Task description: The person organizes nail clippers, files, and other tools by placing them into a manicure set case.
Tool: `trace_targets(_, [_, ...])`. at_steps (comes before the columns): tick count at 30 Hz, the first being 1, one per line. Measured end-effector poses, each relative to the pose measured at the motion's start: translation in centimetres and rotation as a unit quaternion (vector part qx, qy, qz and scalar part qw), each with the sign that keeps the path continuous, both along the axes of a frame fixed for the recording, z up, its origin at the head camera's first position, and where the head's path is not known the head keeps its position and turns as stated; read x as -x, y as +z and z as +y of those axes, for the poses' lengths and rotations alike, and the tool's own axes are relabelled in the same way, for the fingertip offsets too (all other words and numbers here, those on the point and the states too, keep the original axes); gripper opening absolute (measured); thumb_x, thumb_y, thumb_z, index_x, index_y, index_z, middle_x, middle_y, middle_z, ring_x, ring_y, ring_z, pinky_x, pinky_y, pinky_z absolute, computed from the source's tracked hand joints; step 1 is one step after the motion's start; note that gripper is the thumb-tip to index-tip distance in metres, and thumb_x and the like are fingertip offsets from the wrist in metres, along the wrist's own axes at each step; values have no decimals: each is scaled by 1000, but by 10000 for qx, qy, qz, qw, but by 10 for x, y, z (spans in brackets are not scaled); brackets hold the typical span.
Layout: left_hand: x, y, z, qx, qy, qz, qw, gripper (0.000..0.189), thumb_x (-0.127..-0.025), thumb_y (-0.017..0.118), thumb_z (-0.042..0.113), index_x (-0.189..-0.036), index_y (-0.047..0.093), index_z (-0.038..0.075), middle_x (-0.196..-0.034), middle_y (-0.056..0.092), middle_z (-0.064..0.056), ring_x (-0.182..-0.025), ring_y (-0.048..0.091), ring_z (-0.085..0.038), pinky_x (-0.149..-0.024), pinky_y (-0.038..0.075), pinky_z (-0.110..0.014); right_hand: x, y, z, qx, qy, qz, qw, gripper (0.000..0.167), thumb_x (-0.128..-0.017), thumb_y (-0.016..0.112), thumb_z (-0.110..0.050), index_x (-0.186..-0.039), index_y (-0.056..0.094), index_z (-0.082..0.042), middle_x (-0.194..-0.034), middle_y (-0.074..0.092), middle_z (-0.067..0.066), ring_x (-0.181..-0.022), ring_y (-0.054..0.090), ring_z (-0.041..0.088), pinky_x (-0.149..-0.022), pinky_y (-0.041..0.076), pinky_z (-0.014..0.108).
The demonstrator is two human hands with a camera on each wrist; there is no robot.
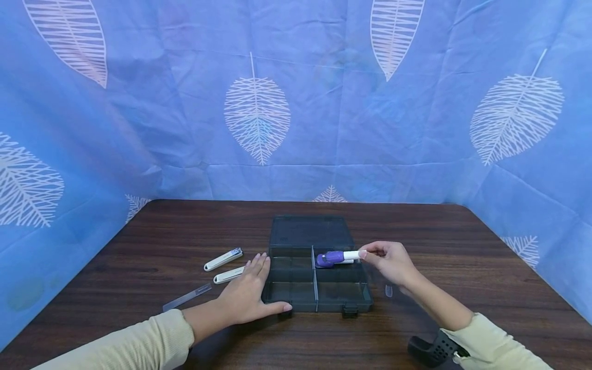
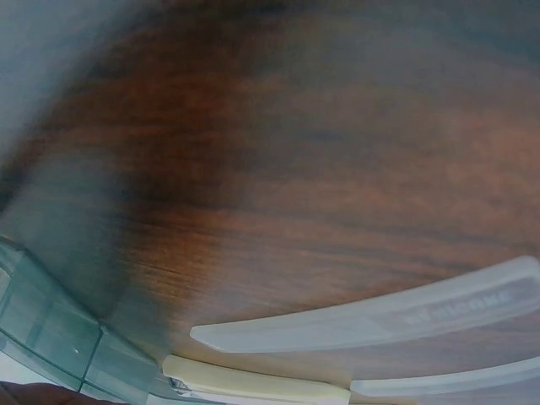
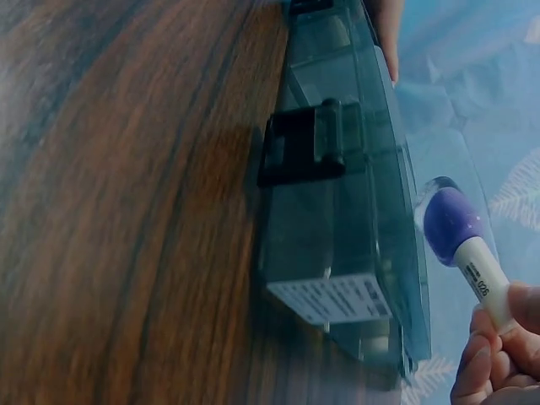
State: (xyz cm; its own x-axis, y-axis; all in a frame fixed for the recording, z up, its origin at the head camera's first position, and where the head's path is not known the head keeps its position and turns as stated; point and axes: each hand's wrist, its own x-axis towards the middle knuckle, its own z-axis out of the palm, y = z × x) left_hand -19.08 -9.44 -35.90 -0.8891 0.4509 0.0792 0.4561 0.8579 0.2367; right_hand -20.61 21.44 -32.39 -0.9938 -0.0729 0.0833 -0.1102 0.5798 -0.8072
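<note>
My right hand (image 1: pixel 392 261) pinches the white cap of a purple nail polish bottle (image 1: pixel 330 258), held tilted over the back right compartment of a dark see-through divider box (image 1: pixel 343 306). A second white piece shows just below that cap, mostly hidden. In the right wrist view the nail polish (image 3: pixel 451 221) hangs beyond the box wall, thumb and fingertips on its cap. My left hand (image 1: pixel 247 294) lies along the box's left side, fingers stretched out and thumb at the front edge. Beside it lie two pale nail clippers (image 1: pixel 223 259), the nearer one partly behind the hand.
A clear nail file (image 1: pixel 187 298) lies left of my left forearm. The box lid (image 1: pixel 311 230) is folded back behind the box. A small clear nail-shaped piece (image 1: pixel 388 291) sits on the table (image 1: pixel 416 226) at the box's right.
</note>
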Motion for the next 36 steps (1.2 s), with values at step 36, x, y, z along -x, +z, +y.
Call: trace_targets(36, [1,0,0,22,-25,-13,10000,105,-75,54,72,-142,29,-6,-149,28,-24,-139,26,-35,-110,30,-48,45,-5,0,-2333,2527,959,9341,6,-81,69,-9,-81,74,-5,-76,68,1,-61,51,-2,-53,44,18])
